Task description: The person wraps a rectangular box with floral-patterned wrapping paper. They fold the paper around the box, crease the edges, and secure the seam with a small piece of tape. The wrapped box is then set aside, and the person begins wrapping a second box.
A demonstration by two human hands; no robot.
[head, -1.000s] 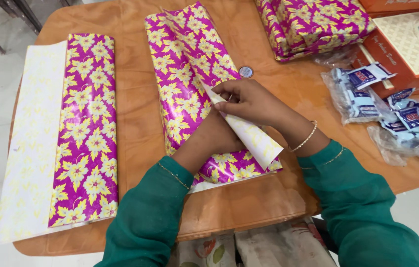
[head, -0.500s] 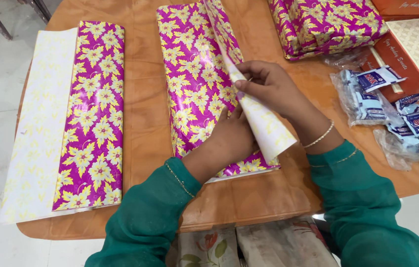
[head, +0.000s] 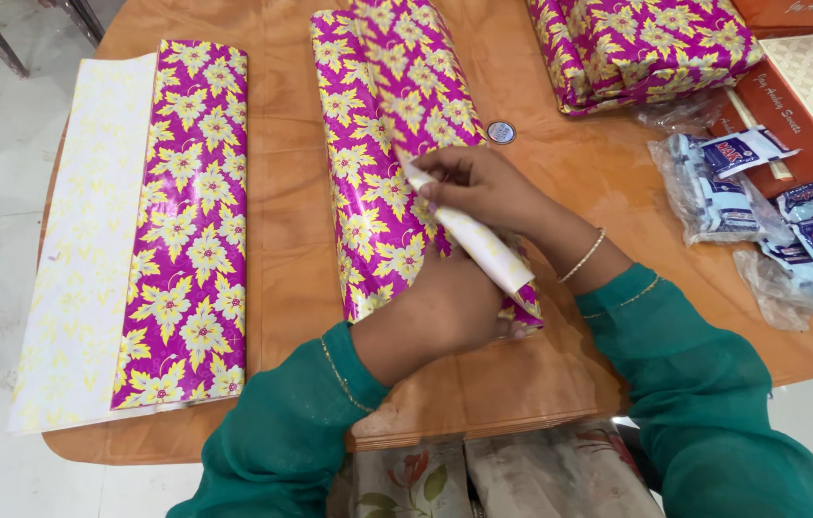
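Lying lengthwise at the middle of the orange surface, a folded sheet of magenta wrapping paper with yellow flowers is worked by both hands. Its right edge, curled over to show the pale underside, is pinched by the right hand. The near end is pressed flat under the left hand. A second folded sheet lies well apart to the left.

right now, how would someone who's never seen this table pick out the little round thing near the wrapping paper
Start at the orange-brown table and find the middle folded sheet of purple floral paper under the right hand. Just right of that sheet's upper part, before the wrapped box, lies a small round disc. It is the only round, silvery-blue item; everything near it is flat paper or plastic packets.
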